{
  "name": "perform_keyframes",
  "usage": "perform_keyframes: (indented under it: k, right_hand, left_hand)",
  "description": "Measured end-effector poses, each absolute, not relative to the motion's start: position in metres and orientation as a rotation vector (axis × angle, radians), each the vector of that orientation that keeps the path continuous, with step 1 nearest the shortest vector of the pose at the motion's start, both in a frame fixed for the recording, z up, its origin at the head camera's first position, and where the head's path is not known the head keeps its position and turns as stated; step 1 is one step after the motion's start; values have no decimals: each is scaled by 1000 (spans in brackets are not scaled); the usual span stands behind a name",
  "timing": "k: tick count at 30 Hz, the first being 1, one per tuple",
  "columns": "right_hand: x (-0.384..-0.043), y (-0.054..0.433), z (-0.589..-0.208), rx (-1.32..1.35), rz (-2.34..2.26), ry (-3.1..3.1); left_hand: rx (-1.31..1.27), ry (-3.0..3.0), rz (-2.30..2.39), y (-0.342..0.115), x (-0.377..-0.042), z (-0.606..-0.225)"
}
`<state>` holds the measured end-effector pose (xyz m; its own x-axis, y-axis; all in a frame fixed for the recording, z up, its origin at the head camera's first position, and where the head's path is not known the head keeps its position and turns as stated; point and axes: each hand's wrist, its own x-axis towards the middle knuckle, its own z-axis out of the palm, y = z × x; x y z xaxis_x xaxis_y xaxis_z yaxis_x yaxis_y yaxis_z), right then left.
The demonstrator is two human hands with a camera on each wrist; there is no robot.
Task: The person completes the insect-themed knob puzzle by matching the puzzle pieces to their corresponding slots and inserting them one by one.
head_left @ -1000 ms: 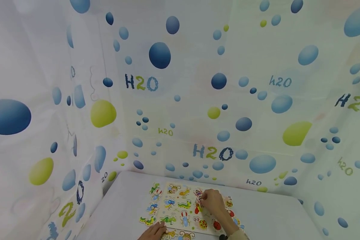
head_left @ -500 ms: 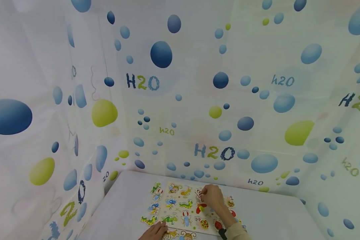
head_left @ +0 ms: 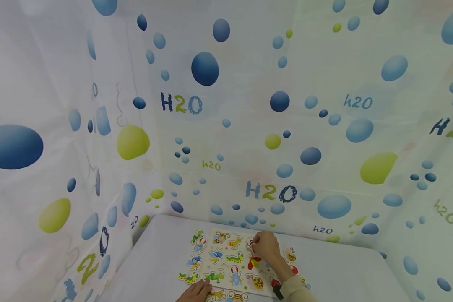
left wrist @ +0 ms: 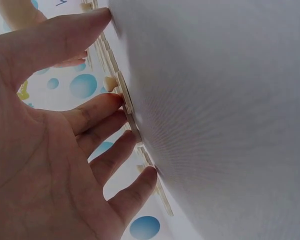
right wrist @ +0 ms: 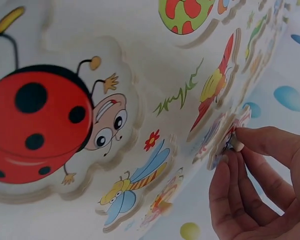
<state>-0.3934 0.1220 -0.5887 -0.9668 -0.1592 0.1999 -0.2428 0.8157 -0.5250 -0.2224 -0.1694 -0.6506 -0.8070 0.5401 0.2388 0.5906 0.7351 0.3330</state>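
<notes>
A wooden knob puzzle board (head_left: 225, 248) with printed insects in cut-out recesses lies on the table. At its far right part, my right hand (head_left: 266, 248) pinches a small peg (right wrist: 236, 144) on a puzzle piece (right wrist: 243, 119). That piece is tilted against the recess in the right wrist view, and its picture is partly hidden by the fingers. Near the board's front left corner rests my left hand (head_left: 195, 291), fingers relaxed. The left wrist view shows its fingertips (left wrist: 149, 175) touching the edges of thin wooden pieces, beside one with a knob (left wrist: 110, 83).
Loose insect pieces lie left of the board, including a caterpillar (head_left: 188, 277) and a blue fly (head_left: 194, 262). A bee piece (head_left: 237, 297) lies in front, a ladybird piece (head_left: 290, 254) to the right. A bubble-patterned curtain (head_left: 234, 142) stands behind the white table (head_left: 151, 260).
My right hand has shifted slightly up at the far right recess, still pinching the piece. The left hand has stayed at the front corner. The head view has shifted slightly.
</notes>
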Motion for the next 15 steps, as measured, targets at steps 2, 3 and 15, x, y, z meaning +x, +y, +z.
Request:
perform_keyframes:
  k: [2,3,15]
  right_hand:
    - [-396,121,-589,308,864,-2859]
    - [-398,120,-590,311,862,-2858]
    - [-403,122,-593,319,834,-2850]
  left_hand:
    - [-907,-2813,-605,-169,-223,-651]
    - [-900,-2818,-604,-168,-222,-650]
    - [-883,-2849,-615,-168,-221,-647]
